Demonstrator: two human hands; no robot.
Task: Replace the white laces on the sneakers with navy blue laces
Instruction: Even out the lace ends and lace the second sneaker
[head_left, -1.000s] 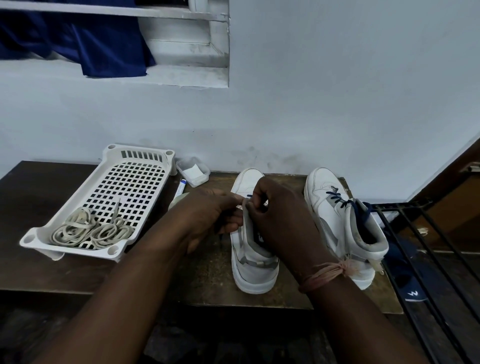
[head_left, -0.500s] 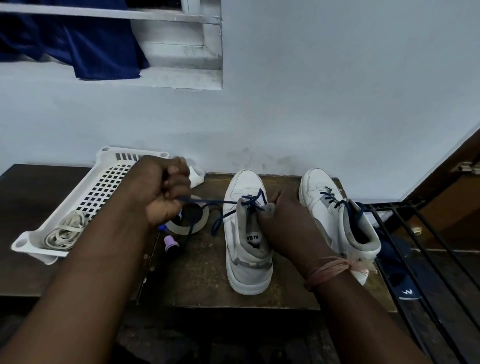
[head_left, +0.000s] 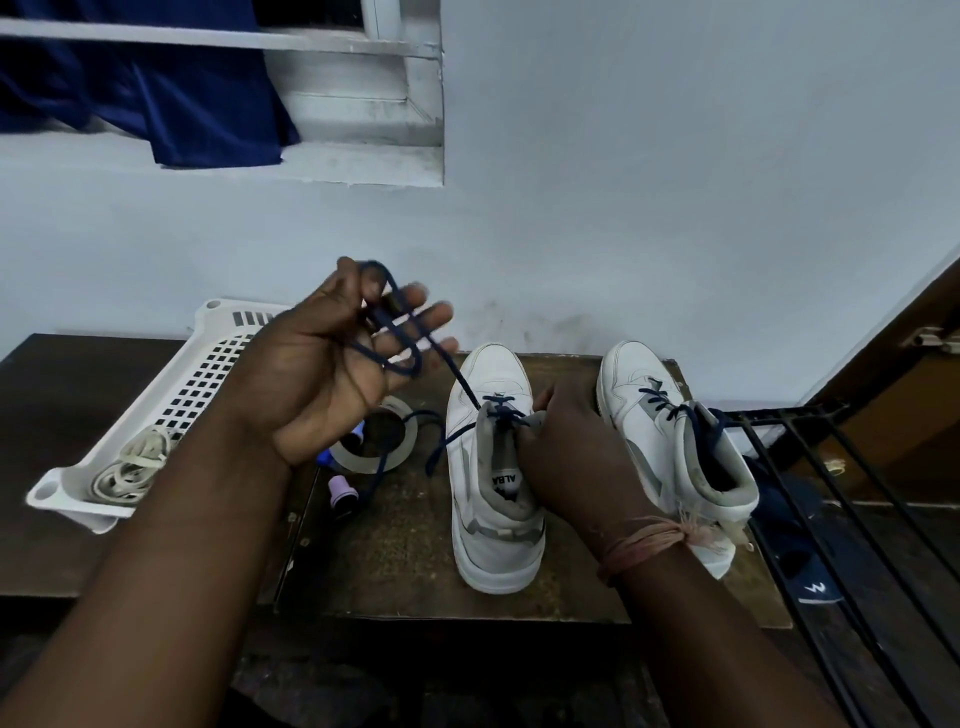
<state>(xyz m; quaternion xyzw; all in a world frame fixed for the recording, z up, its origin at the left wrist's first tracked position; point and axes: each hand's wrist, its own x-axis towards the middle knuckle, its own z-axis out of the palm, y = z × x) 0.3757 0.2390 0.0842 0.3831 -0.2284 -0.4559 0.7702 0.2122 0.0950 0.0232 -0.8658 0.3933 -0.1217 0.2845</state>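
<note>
Two white high-top sneakers stand on the brown table (head_left: 395, 561). The left sneaker (head_left: 488, 545) has a navy blue lace (head_left: 457, 375) threaded through its upper eyelets. My left hand (head_left: 332, 374) is raised above the table, palm toward me; the lace loops round its thumb and fingers and runs taut down to the shoe. My right hand (head_left: 571, 457) grips the tongue and collar of the left sneaker. The right sneaker (head_left: 639, 405) is laced in navy. The old white laces (head_left: 130, 467) lie coiled in a white basket (head_left: 208, 353).
A tape roll (head_left: 374, 457) and a small purple-capped item (head_left: 340, 491) lie left of the sneaker, under loose lace. A black metal rack (head_left: 857, 493) with a dark blue slipper (head_left: 810, 566) beneath stands at the right. The wall is close behind.
Both hands were at the sneaker's eyelets. My left hand then drew the navy lace out leftward and has now lifted it higher with fingers spread. My right hand stays on the sneaker.
</note>
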